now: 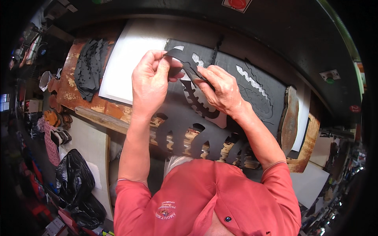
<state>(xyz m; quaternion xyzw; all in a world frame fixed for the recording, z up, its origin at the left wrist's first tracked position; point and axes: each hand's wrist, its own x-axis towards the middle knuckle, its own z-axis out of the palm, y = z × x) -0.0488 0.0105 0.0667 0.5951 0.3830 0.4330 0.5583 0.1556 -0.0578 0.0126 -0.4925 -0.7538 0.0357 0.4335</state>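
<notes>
On a worn, rusty workbench (84, 94) lies a black die-cut sheet (252, 102) with several shapes already gone; left hand (151, 82) and right hand (220, 91) both pinch a toothed black cutout (188, 65) above it, apparently half freed; a stack of cut pieces (89, 69) lies left.

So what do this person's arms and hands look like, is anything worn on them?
Both hands are bare: the left hand and the right hand show no gloves, and no rings or watch can be made out. The forearms are uncovered too. The only clothing is a red short-sleeved polo shirt, its sleeves ending above the elbows with a thin pale edge, and a small light embroidered emblem on the chest.
</notes>
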